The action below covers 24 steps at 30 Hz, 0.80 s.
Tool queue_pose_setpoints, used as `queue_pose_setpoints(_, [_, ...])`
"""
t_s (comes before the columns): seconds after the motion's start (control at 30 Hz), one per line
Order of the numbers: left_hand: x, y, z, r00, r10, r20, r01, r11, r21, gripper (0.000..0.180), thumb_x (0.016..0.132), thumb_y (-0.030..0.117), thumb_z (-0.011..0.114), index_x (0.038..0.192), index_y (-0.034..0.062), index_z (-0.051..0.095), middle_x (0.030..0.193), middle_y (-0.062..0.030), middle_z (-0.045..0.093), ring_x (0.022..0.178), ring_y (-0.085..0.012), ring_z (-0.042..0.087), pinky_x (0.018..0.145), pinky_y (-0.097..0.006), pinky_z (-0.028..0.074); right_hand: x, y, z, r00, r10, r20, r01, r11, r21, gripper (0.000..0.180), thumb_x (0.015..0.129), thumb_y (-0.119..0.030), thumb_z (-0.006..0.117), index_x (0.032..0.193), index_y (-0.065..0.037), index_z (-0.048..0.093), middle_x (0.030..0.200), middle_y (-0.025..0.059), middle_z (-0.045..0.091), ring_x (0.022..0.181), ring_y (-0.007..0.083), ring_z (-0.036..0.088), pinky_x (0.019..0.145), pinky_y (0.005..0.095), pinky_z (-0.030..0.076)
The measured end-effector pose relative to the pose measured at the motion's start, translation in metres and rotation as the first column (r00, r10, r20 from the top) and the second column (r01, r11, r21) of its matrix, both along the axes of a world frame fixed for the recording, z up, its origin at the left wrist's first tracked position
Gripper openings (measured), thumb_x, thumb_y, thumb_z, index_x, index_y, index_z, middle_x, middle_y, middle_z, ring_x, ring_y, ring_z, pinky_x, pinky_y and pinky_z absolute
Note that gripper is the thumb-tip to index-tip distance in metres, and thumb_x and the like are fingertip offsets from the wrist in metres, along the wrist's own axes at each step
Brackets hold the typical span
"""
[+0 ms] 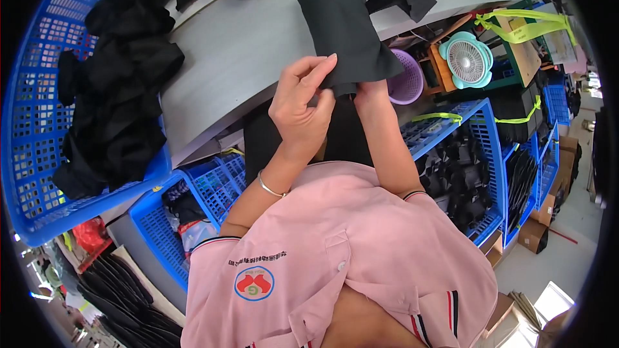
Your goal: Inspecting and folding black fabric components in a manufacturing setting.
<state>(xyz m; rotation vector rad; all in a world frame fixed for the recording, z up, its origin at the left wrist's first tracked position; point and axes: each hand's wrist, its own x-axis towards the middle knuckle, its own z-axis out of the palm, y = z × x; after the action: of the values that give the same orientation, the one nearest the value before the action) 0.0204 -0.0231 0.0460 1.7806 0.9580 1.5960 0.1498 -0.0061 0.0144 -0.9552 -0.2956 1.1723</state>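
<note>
Nearest is the pink shirt [361, 212], from which both forearms reach forward and converge. The left hand [300, 104] is raised beside the black cloth panel [348, 26], index finger stretched rightward to its edge, thumb just below. The right hand [372, 92] reaches under the panel's near end, its fingers covered. Whether either hand's fingers are grasping the cloth, I can't tell from this angle. The panel's near end hangs past the front edge of the grey desk [225, 58]; its long axis runs away from the person, leaning slightly left, the far end over the desk. To the left, a blue basket [39, 216] holds heaped black fabric [122, 103]. Off to the right stand a purple basket [407, 77] and, farther, a turquoise fan [465, 59].
</note>
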Motion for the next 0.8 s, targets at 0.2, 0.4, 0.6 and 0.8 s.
queue_pose_setpoints(0.2, [-0.004, -0.003, 0.003, 1.0, -0.01, -0.023, 0.009, 1.0, -0.003, 0.052, 0.069, -0.017, 0.058, 0.111, 0.0082, 0.075, 0.102, -0.0068, 0.068, 0.085, -0.0142, 0.064, 0.07, -0.024, 0.051, -0.003, 0.009, -0.001, 0.998, -0.059, -0.031, 0.06, 0.997, 0.053, 0.038, 0.096, -0.022, 0.058, 0.129, -0.002, 0.055, 0.117, 0.0103, 0.064, 0.099, 0.0209, 0.065, 0.083, 0.0339, 0.057])
queue_pose_setpoints(0.4, [-0.011, -0.002, 0.005, 0.997, -0.017, -0.069, 0.017, 1.0, 0.005, 0.049, 0.071, -0.015, 0.059, 0.11, 0.0083, 0.075, 0.101, -0.0068, 0.068, 0.087, -0.0155, 0.065, 0.075, -0.025, 0.052, -0.001, 0.012, -0.008, 0.998, -0.042, -0.038, 0.043, 0.998, 0.049, 0.039, 0.097, -0.022, 0.056, 0.13, -0.002, 0.053, 0.119, 0.0098, 0.063, 0.102, 0.0207, 0.064, 0.085, 0.0328, 0.056])
queue_pose_setpoints(0.6, [-0.013, -0.003, 0.003, 0.996, -0.01, -0.084, 0.011, 1.0, 0.006, 0.048, 0.071, -0.015, 0.059, 0.11, 0.0083, 0.075, 0.101, -0.0072, 0.068, 0.087, -0.0162, 0.065, 0.075, -0.025, 0.052, -0.003, 0.021, -0.012, 0.999, -0.034, -0.019, 0.034, 0.999, 0.042, 0.039, 0.098, -0.021, 0.055, 0.132, -0.002, 0.053, 0.121, 0.0091, 0.062, 0.103, 0.0199, 0.063, 0.087, 0.0319, 0.055])
queue_pose_setpoints(0.8, [-0.018, 0.0, -0.004, 0.995, 0.011, -0.097, -0.009, 1.0, 0.022, 0.048, 0.071, -0.015, 0.061, 0.112, 0.007, 0.074, 0.101, -0.0079, 0.067, 0.082, -0.0166, 0.065, 0.07, -0.026, 0.053, -0.008, 0.029, -0.018, 0.999, -0.028, -0.046, 0.029, 0.999, 0.036, 0.039, 0.099, -0.022, 0.054, 0.133, -0.003, 0.052, 0.122, 0.0082, 0.062, 0.105, 0.0196, 0.062, 0.09, 0.0315, 0.054])
